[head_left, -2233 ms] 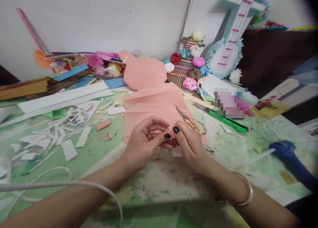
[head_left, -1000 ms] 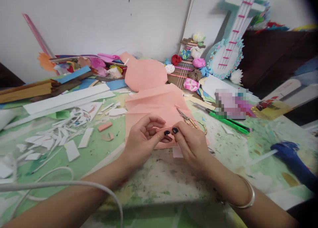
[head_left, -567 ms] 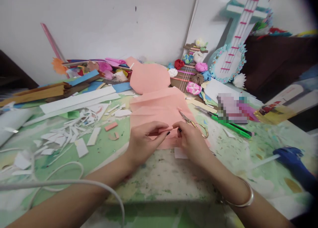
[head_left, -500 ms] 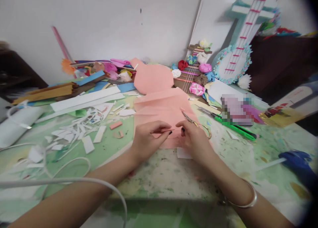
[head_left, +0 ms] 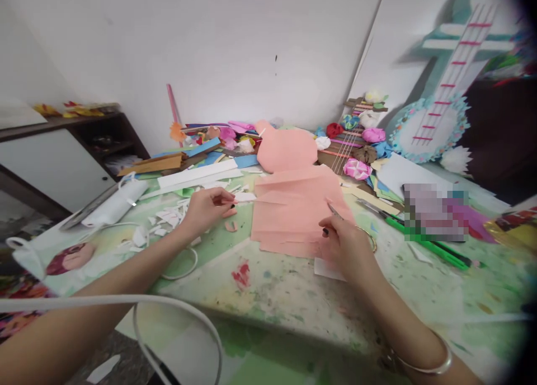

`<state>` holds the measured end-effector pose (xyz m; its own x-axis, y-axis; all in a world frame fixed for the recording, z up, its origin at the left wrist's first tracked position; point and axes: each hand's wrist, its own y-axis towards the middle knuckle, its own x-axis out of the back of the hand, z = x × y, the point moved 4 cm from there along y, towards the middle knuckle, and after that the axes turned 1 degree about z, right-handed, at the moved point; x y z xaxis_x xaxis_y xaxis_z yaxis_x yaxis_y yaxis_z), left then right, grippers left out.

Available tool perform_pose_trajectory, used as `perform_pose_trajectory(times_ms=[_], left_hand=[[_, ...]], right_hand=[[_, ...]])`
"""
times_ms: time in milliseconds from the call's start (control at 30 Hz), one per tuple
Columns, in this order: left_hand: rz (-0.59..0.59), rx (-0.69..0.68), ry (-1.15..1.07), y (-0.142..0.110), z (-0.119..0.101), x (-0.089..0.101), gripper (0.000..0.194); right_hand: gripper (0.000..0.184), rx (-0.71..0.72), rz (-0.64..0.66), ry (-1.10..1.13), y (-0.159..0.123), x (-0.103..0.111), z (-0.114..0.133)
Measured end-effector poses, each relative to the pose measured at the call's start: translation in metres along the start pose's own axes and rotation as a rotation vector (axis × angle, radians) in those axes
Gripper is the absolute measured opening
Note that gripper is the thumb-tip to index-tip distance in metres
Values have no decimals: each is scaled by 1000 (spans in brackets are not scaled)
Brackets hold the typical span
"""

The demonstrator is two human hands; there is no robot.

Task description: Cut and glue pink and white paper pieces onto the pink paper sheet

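Observation:
My left hand [head_left: 207,210] is closed in a pinch over the left part of the table, beside the white scraps. A small folded piece of pink paper [head_left: 231,201] shows at its fingertips, mostly hidden. My right hand [head_left: 348,242] hovers over the right side of a large creased pink paper sheet [head_left: 289,206]. Its thumb and forefinger are slightly apart, with nothing visible between them. Gold-handled scissors [head_left: 334,209] lie on the sheet, partly covered by that hand; whether it touches them I cannot tell. A curled pink scrap [head_left: 231,226] lies below my left fingers.
Behind the sheet lies a pink rounded cut-out [head_left: 287,150]. A green utility knife [head_left: 436,250] is at the right. White paper scraps [head_left: 168,217] and a white roll [head_left: 115,203] are at the left. A white cable [head_left: 184,309] crosses in front. A paper-flower guitar [head_left: 350,144] stands behind.
My hands have parted: the left has carried the small pink paper leftward toward the scraps, while the right has let go and come nearer the scissors. The view has swung left.

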<state>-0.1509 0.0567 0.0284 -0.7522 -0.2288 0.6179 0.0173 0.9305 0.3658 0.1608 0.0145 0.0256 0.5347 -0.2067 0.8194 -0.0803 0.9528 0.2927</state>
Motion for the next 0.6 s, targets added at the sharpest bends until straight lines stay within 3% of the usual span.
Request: perform_pose_trajectory(times_ms=[100, 367, 600], left_hand=[[36, -31, 108, -2, 13, -2, 18], [158, -166, 215, -18, 3, 0, 32], [160, -77, 301, -11, 11, 4, 38]], right_hand=[[27, 6, 17, -5, 1, 1, 2], [27, 11, 19, 1, -1, -1, -1], [29, 59, 39, 32, -3, -4, 1]])
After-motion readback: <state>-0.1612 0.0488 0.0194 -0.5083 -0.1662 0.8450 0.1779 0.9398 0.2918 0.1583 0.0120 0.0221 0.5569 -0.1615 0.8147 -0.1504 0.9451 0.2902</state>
